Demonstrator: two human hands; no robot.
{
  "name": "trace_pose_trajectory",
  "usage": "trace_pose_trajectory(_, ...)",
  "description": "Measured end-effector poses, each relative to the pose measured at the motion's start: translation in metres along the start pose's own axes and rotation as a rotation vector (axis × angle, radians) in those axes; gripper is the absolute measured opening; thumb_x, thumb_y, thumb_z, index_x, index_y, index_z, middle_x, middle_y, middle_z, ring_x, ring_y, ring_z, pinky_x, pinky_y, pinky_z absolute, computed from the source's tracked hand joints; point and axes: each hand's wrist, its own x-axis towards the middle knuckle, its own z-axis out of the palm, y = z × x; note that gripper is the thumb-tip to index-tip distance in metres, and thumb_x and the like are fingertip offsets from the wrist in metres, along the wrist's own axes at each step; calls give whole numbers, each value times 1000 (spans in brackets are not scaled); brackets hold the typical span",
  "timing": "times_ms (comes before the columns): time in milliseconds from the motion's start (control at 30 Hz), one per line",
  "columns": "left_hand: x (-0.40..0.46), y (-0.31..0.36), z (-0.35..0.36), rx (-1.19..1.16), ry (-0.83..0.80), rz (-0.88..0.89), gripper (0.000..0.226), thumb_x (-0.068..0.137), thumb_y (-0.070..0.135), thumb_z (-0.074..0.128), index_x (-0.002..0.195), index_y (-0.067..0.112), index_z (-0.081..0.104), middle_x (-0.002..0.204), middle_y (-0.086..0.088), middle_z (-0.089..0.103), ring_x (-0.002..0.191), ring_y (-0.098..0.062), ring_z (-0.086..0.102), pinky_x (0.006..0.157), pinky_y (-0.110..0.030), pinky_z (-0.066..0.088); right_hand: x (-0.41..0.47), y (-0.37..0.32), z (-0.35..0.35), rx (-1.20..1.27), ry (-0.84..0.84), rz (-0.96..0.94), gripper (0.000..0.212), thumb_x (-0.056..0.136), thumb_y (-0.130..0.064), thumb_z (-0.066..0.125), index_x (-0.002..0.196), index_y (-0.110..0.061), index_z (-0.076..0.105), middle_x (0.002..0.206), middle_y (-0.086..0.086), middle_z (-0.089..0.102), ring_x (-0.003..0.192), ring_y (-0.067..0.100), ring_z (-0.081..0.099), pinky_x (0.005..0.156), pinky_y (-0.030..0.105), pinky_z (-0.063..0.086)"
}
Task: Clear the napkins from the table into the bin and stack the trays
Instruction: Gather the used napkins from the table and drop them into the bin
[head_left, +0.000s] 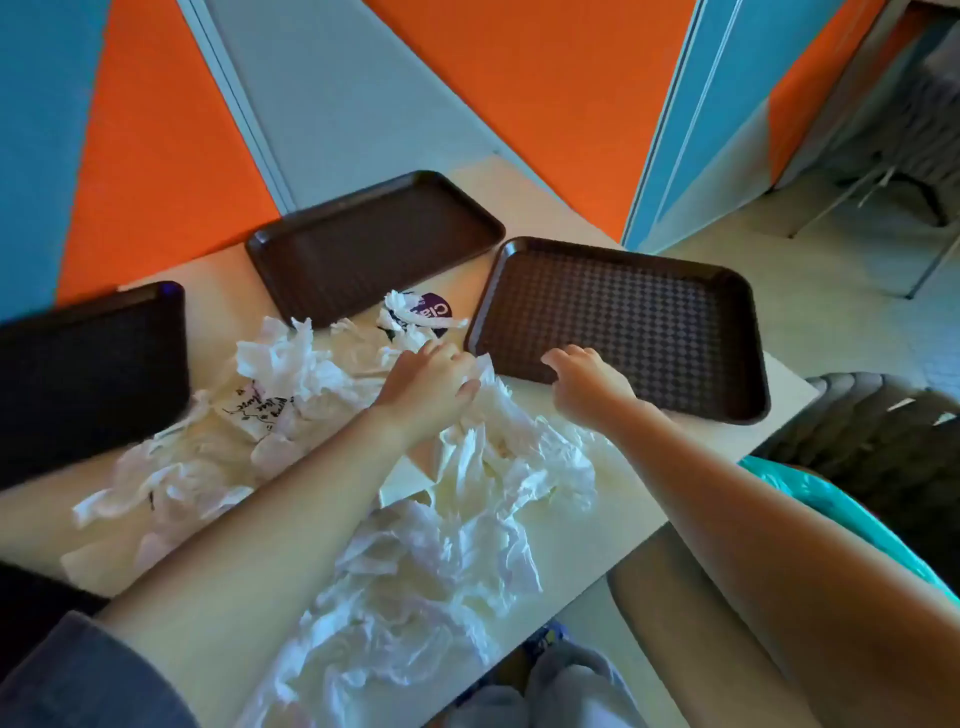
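Napkins (363, 467) lie crumpled across the table (623, 525), none binned yet (gathering has only begun). Left hand (431, 384) pinches one; right hand (584, 379) rests loose-fingered on the nearest tray (649, 317). Next: bunch them toward the bin (810, 499).

Dim, even indoor light w/ soft shadows; strong wide-angle bending at edges, slight blur throughout.
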Motion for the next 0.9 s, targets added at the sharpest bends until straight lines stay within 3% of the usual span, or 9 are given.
trace_pose_trajectory(67, 5, 13, 12, -22, -131, 25, 34, 91, 37, 45, 117, 18, 56, 120, -6, 54, 115, -27, 44, 90, -41, 40, -12, 10, 9, -47, -119, 63, 57, 81, 1, 43, 135, -16, 39, 129, 7, 44, 121, 27, 37, 83, 42, 49)
trace_pose_trajectory(167, 8, 32, 37, -42, -297, 77, 47, 88, 52, 47, 128, 26, 47, 131, -8, 45, 128, -28, 32, 98, -44, 32, -33, 28, 35, -35, -259, 92, 68, 80, 5, 44, 142, -20, 31, 135, 8, 36, 122, 31, 32, 95, 41, 44)
trace_pose_trajectory(300, 8, 42, 65, 19, -451, 81, 35, 83, 50, 53, 113, 33, 51, 121, -8, 44, 116, -33, 40, 96, -48, 35, -44, 41, 63, -4, -194, 118, 57, 84, 3, 48, 135, -20, 44, 131, 10, 36, 114, 33, 36, 91, 35, 39)
trace_pose_trajectory(367, 8, 44, 67, -7, -403, 78, 19, 86, 37, 53, 99, 23, 54, 112, -9, 48, 110, -33, 43, 91, -44, 36, -44, 47, 66, 35, -119, 166, 39, 86, 1, 51, 124, -9, 53, 121, 15, 41, 109, 33, 41, 83, 34, 38)
trace_pose_trajectory(500, 13, 42, 51, -71, -196, 79, 20, 88, 27, 55, 93, 8, 57, 106, -11, 55, 114, -31, 44, 85, -39, 34, -41, 59, 62, 73, -37, 219, 23, 84, 9, 44, 99, 2, 59, 107, 19, 46, 95, 34, 49, 68, 29, 32)
trace_pose_trajectory(567, 18, 39, 38, -100, -112, 49, 17, 87, 22, 56, 89, 6, 55, 99, -12, 58, 101, -33, 50, 80, -40, 37, -37, 64, 58, 86, 21, 232, 15, 86, 6, 45, 93, 3, 58, 105, 19, 46, 91, 35, 51, 67, 29, 33)
trace_pose_trajectory(667, 26, 37, 23, -195, 40, 19, 12, 85, 13, 59, 84, 1, 54, 90, -17, 61, 88, -36, 54, 72, -39, 38, -33, 64, 42, 67, 83, 244, 19, 90, 3, 43, 102, 5, 57, 109, 19, 45, 95, 35, 51, 70, 32, 36)
trace_pose_trajectory(800, 35, 49, 12, -296, 163, 50, 10, 81, -3, 53, 90, -1, 55, 93, -18, 59, 87, -36, 55, 68, -40, 42, -32, 64, 13, 41, 126, 203, 45, 88, 9, 37, 130, -6, 47, 115, 20, 45, 106, 34, 50, 84, 37, 44)
trace_pose_trajectory(900, 45, 70, 9, -332, 206, 100, 18, 79, -8, 49, 94, -2, 57, 95, -18, 57, 86, -35, 56, 67, -44, 46, -36, 77, -2, 110, 196, 200, 40, 84, 12, 41, 120, -3, 50, 110, 18, 49, 102, 34, 51, 72, 35, 40)
